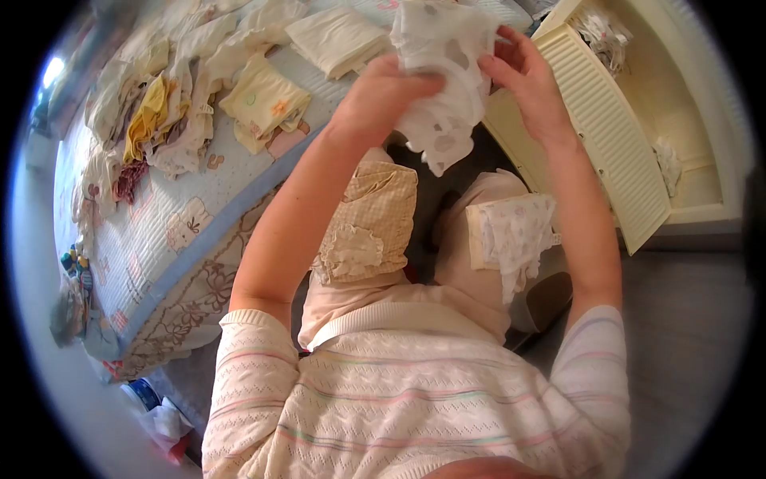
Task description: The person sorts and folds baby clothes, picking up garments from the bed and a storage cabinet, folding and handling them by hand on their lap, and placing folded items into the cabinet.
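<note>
A white baby garment [447, 88] with grey patches and a wavy lower edge hangs in front of me, above my knees. My left hand [387, 92] grips its left side, thumb lying across the cloth. At the garment's right edge, my right hand [523, 76] has its thumb and fingers apart, the thumb tip touching or very close to the fabric. Folded beige checked clothing [371, 219] with a ruffled piece on top rests on my left thigh. On my right thigh lies a folded white patterned cloth [519, 231] over a cream one.
The quilted bed [179, 247] on the left bears a heap of baby clothes [152, 120], a folded yellow garment [267, 100] and a folded cream cloth [335, 40]. To the right, a cream cabinet [694, 104] stands with its slatted door [602, 128] swung out close to my right arm.
</note>
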`<state>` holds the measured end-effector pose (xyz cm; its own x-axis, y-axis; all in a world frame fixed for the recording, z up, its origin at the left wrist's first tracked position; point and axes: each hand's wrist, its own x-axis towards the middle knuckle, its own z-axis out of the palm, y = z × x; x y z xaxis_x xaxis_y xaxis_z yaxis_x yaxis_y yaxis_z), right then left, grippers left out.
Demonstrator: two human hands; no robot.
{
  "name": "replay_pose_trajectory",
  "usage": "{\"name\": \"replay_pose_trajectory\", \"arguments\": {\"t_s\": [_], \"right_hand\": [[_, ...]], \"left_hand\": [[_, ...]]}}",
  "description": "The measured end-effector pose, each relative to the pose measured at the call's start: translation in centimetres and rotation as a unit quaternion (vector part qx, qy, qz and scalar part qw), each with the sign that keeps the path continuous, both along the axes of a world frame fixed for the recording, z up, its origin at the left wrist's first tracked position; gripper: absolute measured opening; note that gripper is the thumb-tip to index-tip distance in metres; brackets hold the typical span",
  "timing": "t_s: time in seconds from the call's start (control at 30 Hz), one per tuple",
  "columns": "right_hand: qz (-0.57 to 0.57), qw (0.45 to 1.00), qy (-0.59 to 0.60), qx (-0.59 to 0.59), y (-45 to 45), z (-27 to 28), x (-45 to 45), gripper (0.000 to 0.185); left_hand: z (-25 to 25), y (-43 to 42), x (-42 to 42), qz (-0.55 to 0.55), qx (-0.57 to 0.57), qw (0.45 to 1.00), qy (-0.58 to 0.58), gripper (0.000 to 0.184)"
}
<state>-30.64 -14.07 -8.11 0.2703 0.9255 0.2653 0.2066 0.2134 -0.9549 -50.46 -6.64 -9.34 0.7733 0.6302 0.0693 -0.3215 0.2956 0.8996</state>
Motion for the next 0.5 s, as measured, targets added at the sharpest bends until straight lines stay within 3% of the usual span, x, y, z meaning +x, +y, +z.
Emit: {"name": "replay_pose_trajectory", "arguments": {"t_s": [0.03,0.13,0.23,0.33,0.5], "right_hand": [[-0.017,0.999,0.006,-0.029,-0.2,-0.9,0.4,0.056],[0.133,0.960,0.238,-0.066,-1.5,-2.3,-0.5,0.063],[0.250,0.917,0.300,-0.078,-2.1,-1.9,-0.7,0.058],[0.160,0.956,0.231,-0.084,-2.2,-0.5,-1.7,0.048],[0.100,0.969,0.221,-0.056,-1.7,-0.4,-1.4,0.031]], "left_hand": [[0.2,0.2,-0.2,-0.009,0.004,1.000,-0.006,0.024],[0.6,0.8,-0.4,-0.045,0.017,0.999,0.003,0.025],[1.2,0.9,-0.3,-0.070,0.026,0.997,0.009,0.026],[1.3,1.2,-0.1,-0.050,0.025,0.998,0.023,0.028],[1.2,1.0,0.1,-0.070,-0.023,0.997,0.025,0.032]]}}
